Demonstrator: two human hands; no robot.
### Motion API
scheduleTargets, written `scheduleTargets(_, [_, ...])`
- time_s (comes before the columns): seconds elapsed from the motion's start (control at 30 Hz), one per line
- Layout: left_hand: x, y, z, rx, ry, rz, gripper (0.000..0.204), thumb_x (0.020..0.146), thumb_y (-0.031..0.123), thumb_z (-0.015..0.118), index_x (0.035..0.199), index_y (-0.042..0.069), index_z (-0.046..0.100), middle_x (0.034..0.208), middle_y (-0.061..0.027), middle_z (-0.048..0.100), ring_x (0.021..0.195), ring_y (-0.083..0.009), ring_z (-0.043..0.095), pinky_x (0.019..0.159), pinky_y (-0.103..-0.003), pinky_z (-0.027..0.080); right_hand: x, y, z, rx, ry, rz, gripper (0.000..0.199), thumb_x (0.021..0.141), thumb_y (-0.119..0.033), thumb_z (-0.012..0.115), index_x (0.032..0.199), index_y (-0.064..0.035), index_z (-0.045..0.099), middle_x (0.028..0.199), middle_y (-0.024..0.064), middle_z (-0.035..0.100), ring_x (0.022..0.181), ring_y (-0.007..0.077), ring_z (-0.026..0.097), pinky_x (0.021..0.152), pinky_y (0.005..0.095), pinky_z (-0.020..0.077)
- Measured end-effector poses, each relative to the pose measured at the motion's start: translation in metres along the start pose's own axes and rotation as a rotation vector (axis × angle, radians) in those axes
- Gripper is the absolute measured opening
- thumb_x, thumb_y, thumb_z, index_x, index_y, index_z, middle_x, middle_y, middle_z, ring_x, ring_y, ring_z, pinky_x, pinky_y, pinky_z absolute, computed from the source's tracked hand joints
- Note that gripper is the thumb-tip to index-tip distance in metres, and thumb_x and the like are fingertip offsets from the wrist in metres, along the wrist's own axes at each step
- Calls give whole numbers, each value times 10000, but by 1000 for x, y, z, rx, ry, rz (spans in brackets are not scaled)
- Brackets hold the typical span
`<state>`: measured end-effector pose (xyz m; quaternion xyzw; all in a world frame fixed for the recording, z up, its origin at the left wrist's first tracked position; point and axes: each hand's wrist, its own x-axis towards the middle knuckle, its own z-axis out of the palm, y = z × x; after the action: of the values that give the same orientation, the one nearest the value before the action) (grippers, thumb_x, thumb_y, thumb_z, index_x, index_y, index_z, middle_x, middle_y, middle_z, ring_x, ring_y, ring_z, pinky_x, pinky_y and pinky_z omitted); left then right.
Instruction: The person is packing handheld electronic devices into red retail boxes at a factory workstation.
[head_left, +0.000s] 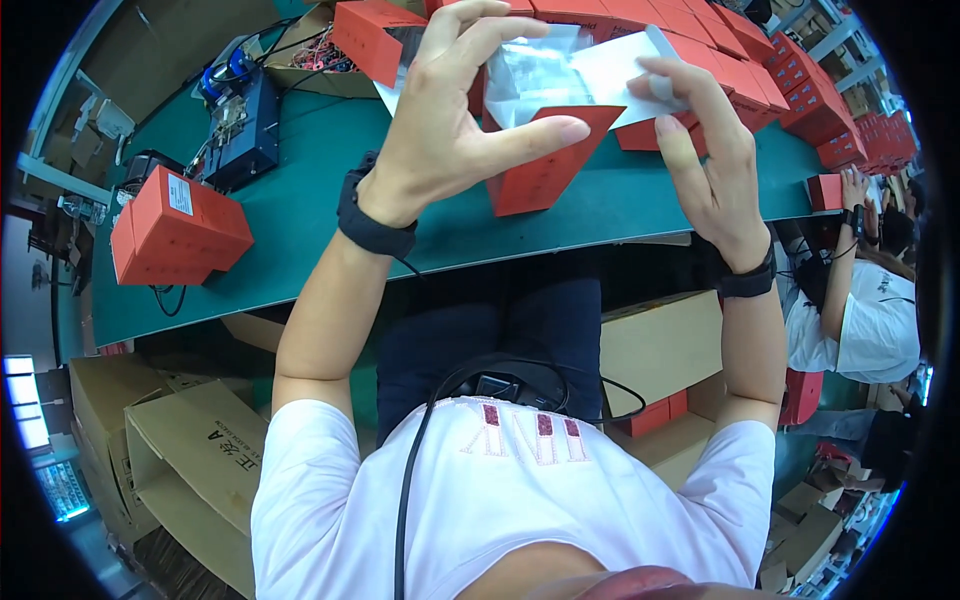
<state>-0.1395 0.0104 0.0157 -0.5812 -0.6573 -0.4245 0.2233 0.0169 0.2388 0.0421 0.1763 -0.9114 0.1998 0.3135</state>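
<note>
A red cardboard box [535,185] stands upright before me on the green table, its top opened and its white-lined flap [605,75] spread to the right. Clear plastic wrapping [530,80] shows inside; what it covers is hard to make out. My left hand [450,120] is open over the box's left side, thumb stretched across the near edge and fingers reaching over the far side. With fingers apart and bent, my right hand [705,150] is at the flap's right edge, fingertips over the white surface. Neither hand visibly grips anything.
Rows of red boxes [700,60] fill the table's far side. Another red box [180,230] stands at left, near a blue-black device [240,130]. A carton of wires [320,60] sits behind. Open cartons [200,450] flank my legs. A co-worker [860,310] is at right.
</note>
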Motion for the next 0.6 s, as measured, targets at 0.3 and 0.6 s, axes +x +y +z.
scheduleTargets(0.3, [-25,-2,17,-577,30,-424,768,851,286,822,1455,-6,446,1391,-170,571,1275,-241,564,1071,-388,458,4,-12,37,-364,344,21,975,755,-302,904,1521,-20,370,1409,177,543,1278,323,549,1056,422,455])
scheduleTargets(0.6, [-44,31,51,-173,379,-233,322,849,246,772,1080,27,725,1118,-159,647,933,-294,668,788,-353,549,-7,-25,84,448,413,148,626,882,-188,809,1395,40,533,1219,103,661,1081,167,636,961,304,497])
